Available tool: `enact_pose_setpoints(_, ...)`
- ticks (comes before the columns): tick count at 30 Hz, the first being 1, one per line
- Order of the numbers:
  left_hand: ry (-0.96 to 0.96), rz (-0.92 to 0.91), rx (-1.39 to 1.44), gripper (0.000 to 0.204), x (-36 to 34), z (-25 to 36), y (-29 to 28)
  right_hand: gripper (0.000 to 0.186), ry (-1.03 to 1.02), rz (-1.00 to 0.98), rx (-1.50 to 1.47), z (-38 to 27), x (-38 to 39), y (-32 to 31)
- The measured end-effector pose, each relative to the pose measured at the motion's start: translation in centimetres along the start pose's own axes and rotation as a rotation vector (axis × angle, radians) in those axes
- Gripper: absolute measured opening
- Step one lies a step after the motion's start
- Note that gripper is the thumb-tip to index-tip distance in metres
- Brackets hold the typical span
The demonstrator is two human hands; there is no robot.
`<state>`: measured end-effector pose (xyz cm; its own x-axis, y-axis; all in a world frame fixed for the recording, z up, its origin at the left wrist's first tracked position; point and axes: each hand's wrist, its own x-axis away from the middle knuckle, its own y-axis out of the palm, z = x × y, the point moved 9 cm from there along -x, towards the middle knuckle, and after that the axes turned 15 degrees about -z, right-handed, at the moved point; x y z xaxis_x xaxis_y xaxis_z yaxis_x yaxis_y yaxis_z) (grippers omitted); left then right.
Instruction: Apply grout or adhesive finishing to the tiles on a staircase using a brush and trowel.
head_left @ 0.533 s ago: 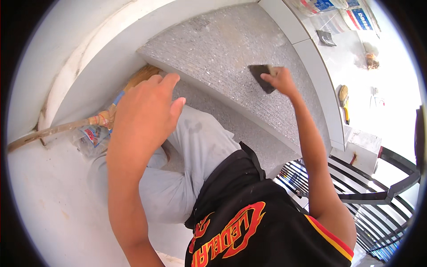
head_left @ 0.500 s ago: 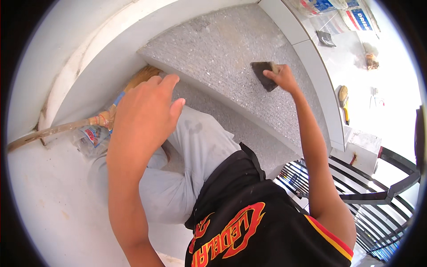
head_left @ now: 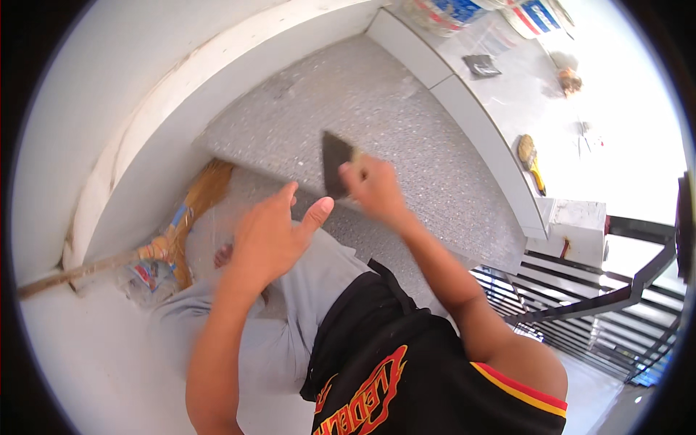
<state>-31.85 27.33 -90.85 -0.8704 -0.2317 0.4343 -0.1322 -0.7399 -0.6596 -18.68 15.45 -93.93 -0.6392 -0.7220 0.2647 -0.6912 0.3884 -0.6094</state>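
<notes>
My right hand (head_left: 378, 190) grips a putty knife (head_left: 334, 161) with a wide dark blade and a pale handle. The blade stands near the front edge of a grey speckled step (head_left: 348, 94); whether it touches the surface I cannot tell. Just left of the knife, my left hand (head_left: 272, 238) is empty, its fingers apart and thumb stretched toward the blade. It hovers over my grey trousers, short of the step's edge.
A straw broom (head_left: 210, 187) leans at the left wall beside a crumpled clear plastic piece (head_left: 145, 281). On the white tiled ledge at right lie a yellow-handled brush (head_left: 531, 161) and a dark flat piece (head_left: 481, 66), with buckets (head_left: 538, 17) behind. A black railing (head_left: 573, 312) stands at lower right.
My right hand has brought the putty knife left and toward me, to the step's front edge. My left hand has moved right and lower, close to the knife. The view has shifted slightly.
</notes>
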Motion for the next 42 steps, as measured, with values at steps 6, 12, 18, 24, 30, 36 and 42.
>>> enact_pose_setpoints(6, 0.003, 0.079, 0.34, 0.046, -2.3, -0.7, -1.0, 0.021, -0.568, -0.071, -0.019, -8.4, 4.7, 0.9)
enact_pose_setpoints(12, -0.101, 0.336, 0.433, 0.05, -0.3, -3.3, -7.3, 0.025, -0.371, -0.285, -1.47, -2.7, 4.3, -3.1)
enact_pose_setpoints(18, -0.101, 0.441, 0.588, 0.057, 1.4, -4.6, -8.9, 0.025, -0.499, -0.341, -1.522, -5.2, 5.1, -4.5)
enact_pose_setpoints(24, -0.116, 0.497, 0.552, 0.055, 1.7, -3.9, -9.4, 0.019, -0.494, -0.294, -1.459, -3.9, 5.3, -5.0)
enact_pose_setpoints(30, -0.075, 0.466, 0.595, 0.05, 3.2, -2.2, -10.7, 0.012, 0.009, 0.451, -0.313, 13.3, 4.1, -12.8)
enact_pose_setpoints(36, -0.054, 0.595, 0.57, 0.046, 4.3, -1.6, -11.7, 0.06, 0.739, 1.14, 0.141, 32.5, 16.9, -33.7)
enact_pose_setpoints(42, 0.033, 0.57, 0.572, 0.047, 4.8, -0.6, -12.3, 0.083, 1.003, 0.902, -0.188, 38.9, 14.5, -37.1)
